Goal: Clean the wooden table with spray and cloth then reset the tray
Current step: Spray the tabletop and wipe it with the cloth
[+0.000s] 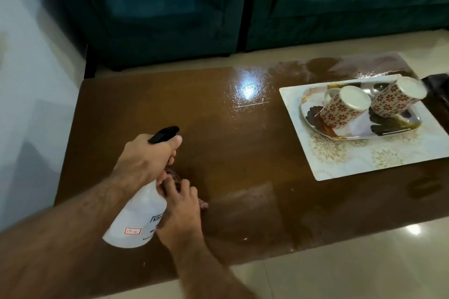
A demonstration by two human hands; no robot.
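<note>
The left hand (143,155) is gripping the neck of a white spray bottle (136,216), its fingers curling round the black trigger head (164,134) with the nozzle pointing out across the wooden table (218,153). The bottle is tilting, its base leaning back toward the person and its head leaning out over the table. The right hand (181,211) is lying against the side of the bottle that is nearer the tray, fingers bending round its shoulder just below the left hand; something dark and reddish is showing between the fingers, but it is too blurred to tell what it is.

The bottle is hanging above the near part of the table, well apart from the tray (359,153), which is sitting at the far end of the table from the bottle. On the tray a smaller patterned plate (388,128) is resting, and two cups (345,107) with red flower print are lying upside down on it, leaning side by side, bases up. A bright glare (247,90) is shining on the glossy tabletop between the bottle and the tray. Beyond the table, teal sofas (145,7) are standing on a pale tiled floor (340,274).
</note>
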